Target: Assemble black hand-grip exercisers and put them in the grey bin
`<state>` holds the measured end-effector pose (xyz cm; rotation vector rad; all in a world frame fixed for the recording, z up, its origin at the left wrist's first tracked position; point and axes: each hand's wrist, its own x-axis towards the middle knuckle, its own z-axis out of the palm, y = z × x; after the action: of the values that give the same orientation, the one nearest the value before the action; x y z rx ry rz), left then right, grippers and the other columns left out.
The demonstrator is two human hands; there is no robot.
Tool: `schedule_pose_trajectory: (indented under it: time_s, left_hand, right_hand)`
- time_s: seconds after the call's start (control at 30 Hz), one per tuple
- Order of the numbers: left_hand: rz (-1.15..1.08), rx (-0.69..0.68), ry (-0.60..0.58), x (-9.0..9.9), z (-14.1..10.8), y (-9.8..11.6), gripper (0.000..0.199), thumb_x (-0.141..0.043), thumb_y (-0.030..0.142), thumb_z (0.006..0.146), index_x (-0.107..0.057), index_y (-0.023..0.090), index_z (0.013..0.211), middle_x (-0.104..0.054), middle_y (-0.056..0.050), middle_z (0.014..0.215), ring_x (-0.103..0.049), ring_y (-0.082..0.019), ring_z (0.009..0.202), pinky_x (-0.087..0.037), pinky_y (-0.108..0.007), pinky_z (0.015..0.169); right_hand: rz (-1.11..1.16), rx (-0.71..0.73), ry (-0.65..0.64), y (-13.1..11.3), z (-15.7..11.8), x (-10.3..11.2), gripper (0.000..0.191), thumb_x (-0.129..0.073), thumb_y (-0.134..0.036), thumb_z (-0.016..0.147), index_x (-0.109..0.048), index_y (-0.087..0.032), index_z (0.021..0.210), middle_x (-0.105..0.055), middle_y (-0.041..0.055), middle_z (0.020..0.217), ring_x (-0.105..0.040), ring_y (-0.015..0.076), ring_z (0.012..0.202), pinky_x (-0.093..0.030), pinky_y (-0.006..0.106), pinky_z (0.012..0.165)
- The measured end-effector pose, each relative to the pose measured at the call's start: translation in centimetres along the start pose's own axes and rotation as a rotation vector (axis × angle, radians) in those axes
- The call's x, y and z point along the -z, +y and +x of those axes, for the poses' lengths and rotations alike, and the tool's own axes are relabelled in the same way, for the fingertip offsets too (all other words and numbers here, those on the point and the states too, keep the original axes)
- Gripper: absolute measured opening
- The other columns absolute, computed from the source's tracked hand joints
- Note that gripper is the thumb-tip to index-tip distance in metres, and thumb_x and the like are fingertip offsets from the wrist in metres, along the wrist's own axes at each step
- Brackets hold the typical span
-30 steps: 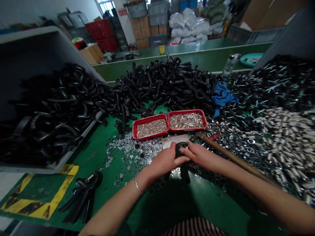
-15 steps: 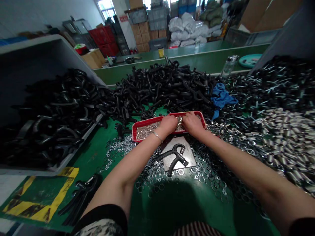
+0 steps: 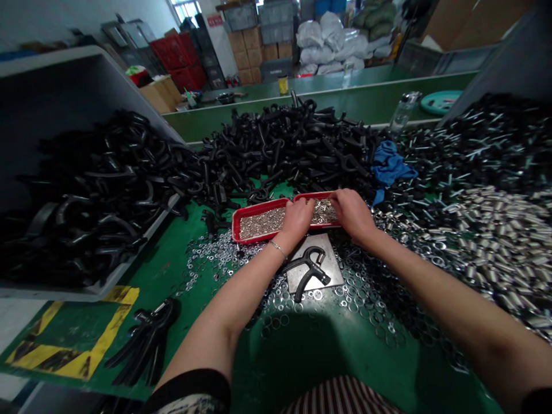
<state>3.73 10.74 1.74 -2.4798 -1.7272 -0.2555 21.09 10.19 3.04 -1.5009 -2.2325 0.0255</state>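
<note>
My left hand (image 3: pixel 298 217) dips its curled fingers into the red tray (image 3: pixel 235 229) of small silvery metal pins (image 3: pixel 262 223), near where it meets a second red tray. My right hand (image 3: pixel 354 214) is at the right part of this second tray, thumb and fingers pinched together above more pins (image 3: pixel 323 211). Whatever either hand pinches is too small to make out. Just below the hands, a black forked hand grip (image 3: pixel 311 270) with a curved hook end lies on a square metal plate (image 3: pixel 332 253).
Metal rings (image 3: pixel 362 299) surround the plate. Black plastic handles (image 3: pixel 276 144) are heaped behind the trays and fill a grey bin (image 3: pixel 159 230) at left. A blue cloth (image 3: pixel 390 164), metal sleeves (image 3: pixel 509 241) and screws with black heads (image 3: pixel 478 138) lie at right. Finished-looking grips (image 3: pixel 149 342) rest lower left.
My right hand has shifted a little to the right and up along its tray. My left hand stays at nearly the same spot, fingers still among the pins. The view has tilted slightly.
</note>
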Motion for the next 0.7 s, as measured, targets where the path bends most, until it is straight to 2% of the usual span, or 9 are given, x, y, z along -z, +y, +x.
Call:
schedule_pose_trajectory:
  time_s: [0.1, 0.2, 0.27, 0.43, 0.6, 0.7]
  left_hand:
    - [-0.045, 0.013, 0.005, 0.0, -0.3, 0.1, 0.026, -0.037, 0.014, 0.102, -0.060, 0.013, 0.115, -0.066, -0.014, 0.110, -0.063, -0.026, 0.101, -0.040, -0.039, 0.089]
    - [-0.083, 0.001, 0.000, 0.1, -0.6, 0.2, 0.025, -0.038, 0.014, 0.102, -0.062, 0.014, 0.111, -0.068, -0.013, 0.109, -0.062, -0.025, 0.103, -0.038, -0.039, 0.092]
    - [-0.115, 0.008, 0.015, 0.2, -0.9, 0.2, 0.024, -0.039, 0.014, 0.102, -0.062, 0.015, 0.110, -0.069, -0.013, 0.108, -0.062, -0.024, 0.104, -0.037, -0.039, 0.093]
    - [-0.236, 0.044, 0.078, -0.3, -1.3, -0.2, 0.019, -0.045, 0.024, 0.102, -0.062, 0.016, 0.107, -0.070, -0.010, 0.108, -0.061, -0.024, 0.106, -0.036, -0.037, 0.094]
    - [-0.269, 0.048, 0.108, -0.8, -1.4, -0.4, 0.020, -0.043, 0.024, 0.103, -0.060, 0.016, 0.107, -0.070, -0.011, 0.106, -0.061, -0.024, 0.106, -0.035, -0.037, 0.096]
    - [-0.261, 0.046, 0.101, -0.8, -1.4, -0.4, 0.019, -0.043, 0.022, 0.102, -0.061, 0.015, 0.106, -0.070, -0.011, 0.105, -0.061, -0.025, 0.105, -0.035, -0.038, 0.096]
  right_hand:
    - [0.368, 0.054, -0.135, 0.1, -3.9, 0.7, 0.016, -0.049, -0.018, 0.094, -0.065, -0.017, 0.098, -0.070, 0.0111, 0.101, -0.063, 0.0234, 0.098, -0.048, 0.036, 0.087]
    - [0.669, -0.094, -0.329, -0.2, -7.8, 0.2, 0.012, -0.050, -0.026, 0.093, -0.060, -0.018, 0.096, -0.070, 0.0063, 0.088, -0.066, 0.0189, 0.078, -0.052, 0.033, 0.073]
    - [0.738, -0.170, -0.377, -0.5, -9.2, -0.4, 0.013, -0.050, -0.030, 0.094, -0.057, -0.018, 0.091, -0.069, 0.0040, 0.081, -0.065, 0.0167, 0.068, -0.051, 0.030, 0.065]
    - [0.544, -0.098, -0.353, -0.8, -9.0, -1.2, 0.018, -0.049, -0.031, 0.096, -0.056, -0.019, 0.084, -0.067, 0.0038, 0.077, -0.062, 0.0164, 0.064, -0.047, 0.027, 0.062]
    - [0.422, -0.037, -0.437, -1.0, -8.0, -0.9, 0.018, -0.049, -0.026, 0.098, -0.056, -0.019, 0.084, -0.069, 0.0054, 0.080, -0.063, 0.0168, 0.067, -0.045, 0.026, 0.063]
    - [0.170, 0.062, -0.488, -1.6, -7.4, -0.4, 0.013, -0.051, -0.021, 0.097, -0.059, -0.017, 0.088, -0.071, 0.0086, 0.083, -0.065, 0.0190, 0.070, -0.044, 0.027, 0.063]
